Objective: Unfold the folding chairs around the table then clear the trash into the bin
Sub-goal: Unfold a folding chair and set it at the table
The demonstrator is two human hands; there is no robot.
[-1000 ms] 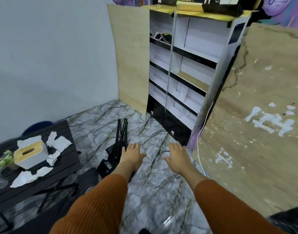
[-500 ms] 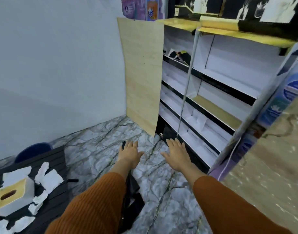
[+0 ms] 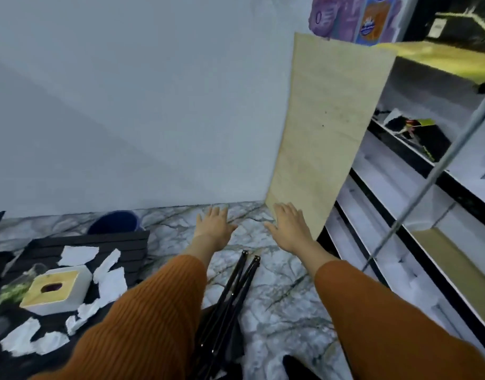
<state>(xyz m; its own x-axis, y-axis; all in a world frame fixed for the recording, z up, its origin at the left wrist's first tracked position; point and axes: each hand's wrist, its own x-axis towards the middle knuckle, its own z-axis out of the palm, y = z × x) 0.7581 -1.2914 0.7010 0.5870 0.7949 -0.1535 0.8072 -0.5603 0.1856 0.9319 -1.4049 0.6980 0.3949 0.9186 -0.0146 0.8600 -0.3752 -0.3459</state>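
Right, both hands are out ahead of me and neither holds anything: my left hand is spread flat, palm down, fingers apart, and my right hand matches it, released and reaching forward. The folded chair lies on the marble floor below and behind them, nearer my body than either palm, between my two orange sleeves.

What worries me is that I'm reaching past it. If I keep going forward I get floor, or I knock the leaning board just beyond my right fingertips, which looks only propped against the shelf unit and could slide. Grabbing the chair by one tube end is another risk: the frame may scissor open and pinch a finger.

Its long axis runs from low near my left elbow up and to the right, with the two capped tube ends pointing toward the gap between my wrists. I think the black fabric bunches at the near end, but my left sleeve covers much of it.

Off to the left of my left arm, the dark table carries a tissue box and torn paper scraps, and beyond it sits the blue bin. Trash is untouched.
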